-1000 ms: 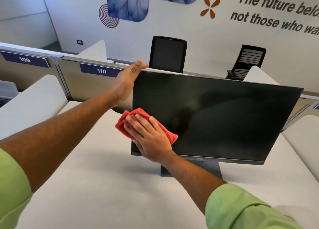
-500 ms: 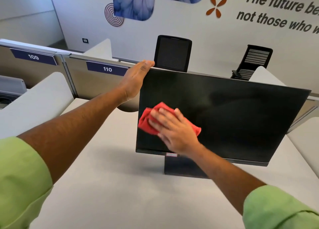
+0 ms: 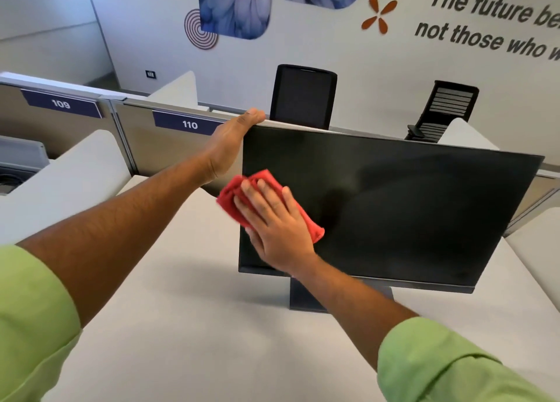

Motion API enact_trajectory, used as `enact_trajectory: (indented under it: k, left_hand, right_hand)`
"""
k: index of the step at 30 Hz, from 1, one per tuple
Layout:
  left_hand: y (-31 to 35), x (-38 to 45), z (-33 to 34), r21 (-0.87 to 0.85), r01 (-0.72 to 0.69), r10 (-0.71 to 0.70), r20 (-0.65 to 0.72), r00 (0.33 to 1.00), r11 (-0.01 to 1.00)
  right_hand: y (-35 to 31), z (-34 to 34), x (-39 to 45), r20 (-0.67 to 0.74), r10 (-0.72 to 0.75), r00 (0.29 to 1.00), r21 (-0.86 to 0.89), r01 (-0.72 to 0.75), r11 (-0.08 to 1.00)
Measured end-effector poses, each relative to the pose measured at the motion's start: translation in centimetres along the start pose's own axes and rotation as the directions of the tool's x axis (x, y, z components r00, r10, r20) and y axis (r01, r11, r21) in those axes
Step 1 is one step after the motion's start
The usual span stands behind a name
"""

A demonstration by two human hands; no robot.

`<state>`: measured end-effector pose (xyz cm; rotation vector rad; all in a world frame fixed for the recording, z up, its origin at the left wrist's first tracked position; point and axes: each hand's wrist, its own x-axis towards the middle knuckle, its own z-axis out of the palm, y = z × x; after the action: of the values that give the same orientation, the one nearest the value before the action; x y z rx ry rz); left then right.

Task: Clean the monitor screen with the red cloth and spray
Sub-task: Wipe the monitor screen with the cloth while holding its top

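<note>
A black monitor with a dark, switched-off screen stands on a white desk, turned a little to the right. My left hand grips its top left corner, thumb over the upper edge. My right hand lies flat on the red cloth and presses it against the left part of the screen, with the cloth poking out past the monitor's left edge. No spray bottle is in view.
The monitor's dark stand rests on the desk behind my right forearm. Grey partitions labelled 109 and 110 run behind the desk. Two black office chairs stand beyond them by the wall. White dividers flank the desk.
My right hand slid the red cloth right and up onto the screen, then back left toward the monitor's left edge. My left hand has kept its hold on the top corner.
</note>
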<state>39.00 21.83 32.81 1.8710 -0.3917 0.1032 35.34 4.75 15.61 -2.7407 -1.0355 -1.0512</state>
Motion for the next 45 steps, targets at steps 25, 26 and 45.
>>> enact_trajectory:
  k: [25, 26, 45]
  left_hand:
    - [1.2, -0.6, 0.7, 0.151, -0.067, 0.063, 0.028, 0.998, 0.986]
    - [1.0, -0.7, 0.6, 0.149, -0.075, 0.073, 0.019, 0.997, 0.986]
    - [0.3, 0.0, 2.1, 0.288, -0.034, 0.054, -0.06, 0.997, 0.957]
  right_hand:
    - [4.4, -5.1, 1.6, -0.158, 0.474, 0.866, 0.04, -0.474, 0.88]
    - [2.7, -4.1, 1.3, -0.121, 0.403, 0.907, 0.053, -0.399, 0.915]
    - [0.5, -1.5, -17.9, 0.427, -0.044, 0.903, -0.149, 0.118, 0.982]
